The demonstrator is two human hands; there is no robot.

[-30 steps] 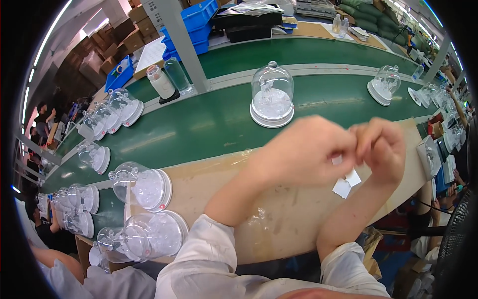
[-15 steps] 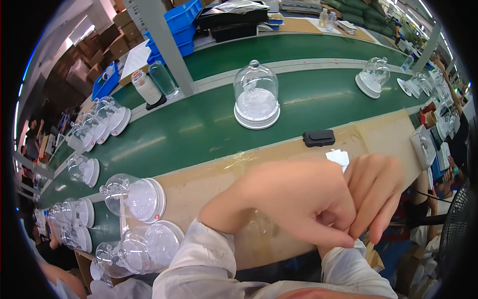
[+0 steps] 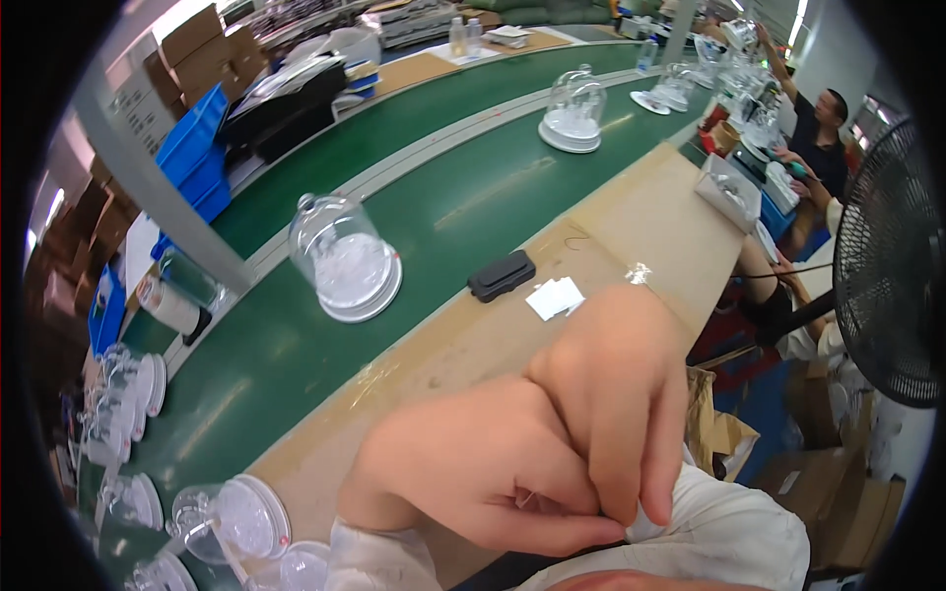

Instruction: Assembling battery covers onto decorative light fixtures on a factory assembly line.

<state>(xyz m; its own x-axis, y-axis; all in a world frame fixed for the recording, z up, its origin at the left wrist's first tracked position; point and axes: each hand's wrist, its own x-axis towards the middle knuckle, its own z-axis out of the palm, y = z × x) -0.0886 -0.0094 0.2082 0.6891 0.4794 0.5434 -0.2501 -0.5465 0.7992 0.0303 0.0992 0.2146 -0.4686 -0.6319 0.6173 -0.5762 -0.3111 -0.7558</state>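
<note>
Thin wire (image 3: pixel 527 498) sits pinched between both hands, close above the lap: left hand (image 3: pixel 473 473) and right hand (image 3: pixel 616 394) each hold a clenched grip on it. Probably mid-twist; the next move needs steady fingertips.

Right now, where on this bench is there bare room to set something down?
Free: tan bench between black case and grey tray; green belt between the two domes. Crowded: lower left, stacked domes.
</note>
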